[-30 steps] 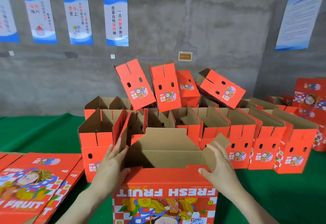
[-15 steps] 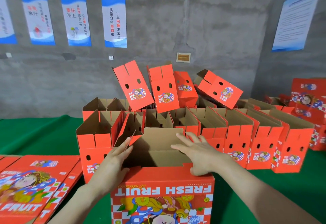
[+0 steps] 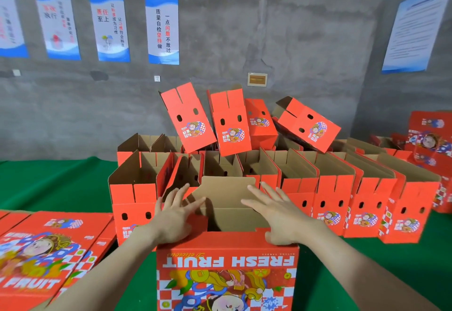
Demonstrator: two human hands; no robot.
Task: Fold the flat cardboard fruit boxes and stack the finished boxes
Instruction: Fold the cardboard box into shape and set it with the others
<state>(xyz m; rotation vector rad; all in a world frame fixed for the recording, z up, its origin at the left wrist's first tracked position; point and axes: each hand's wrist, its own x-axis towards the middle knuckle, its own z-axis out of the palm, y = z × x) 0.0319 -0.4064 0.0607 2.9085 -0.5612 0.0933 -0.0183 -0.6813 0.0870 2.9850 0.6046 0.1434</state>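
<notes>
My left hand (image 3: pixel 175 215) and right hand (image 3: pixel 276 215), fingers spread flat, pressed opposite ends of the near fruit box (image 3: pixel 227 261), its long axis running left-right.

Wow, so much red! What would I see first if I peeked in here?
Right in front, a bright red box marked FRESH FRUIT stands open, with the left hand and right hand spread open over its top. Behind it, a long row of folded red boxes crosses the green table, with a few tilted boxes piled on top.
</notes>
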